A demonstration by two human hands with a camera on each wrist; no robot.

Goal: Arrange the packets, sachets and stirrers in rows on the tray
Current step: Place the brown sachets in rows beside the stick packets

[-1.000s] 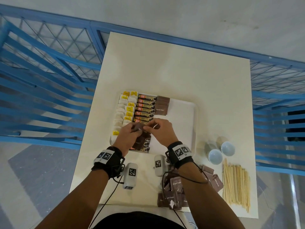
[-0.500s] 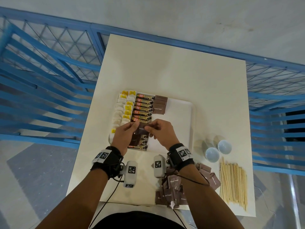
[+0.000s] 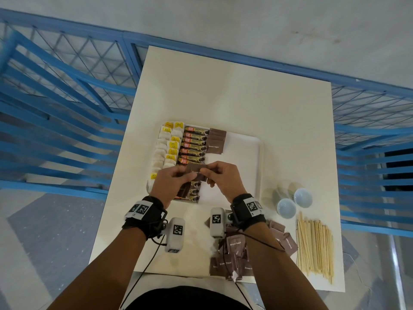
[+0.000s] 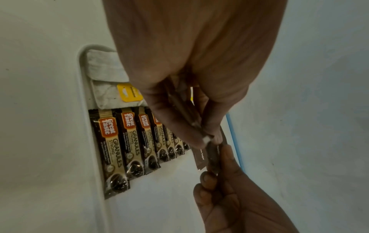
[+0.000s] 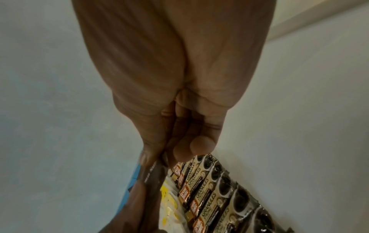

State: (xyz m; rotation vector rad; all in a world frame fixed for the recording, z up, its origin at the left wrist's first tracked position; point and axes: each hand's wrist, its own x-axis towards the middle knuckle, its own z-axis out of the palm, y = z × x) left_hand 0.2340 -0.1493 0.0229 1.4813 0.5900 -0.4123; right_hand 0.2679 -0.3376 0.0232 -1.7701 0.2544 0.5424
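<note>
Above the white tray, my left hand and right hand both pinch a small stack of brown sugar sachets. The wrist views show the same brown sugar sachets held between both hands' fingertips. On the tray lie a column of tea bags with yellow tags, a row of coffee granule sticks, and a few brown sugar sachets laid beside them. The near coffee sticks are partly hidden by my hands.
A loose pile of brown sachets lies on the white table near its front edge, under my right forearm. Wooden stirrers lie at the front right, with two pale blue cups behind them. Blue railings surround the table.
Both hands stay over the tray's near left part, working the held sachets between their fingertips. The head view has shifted slightly; nothing was laid down.
</note>
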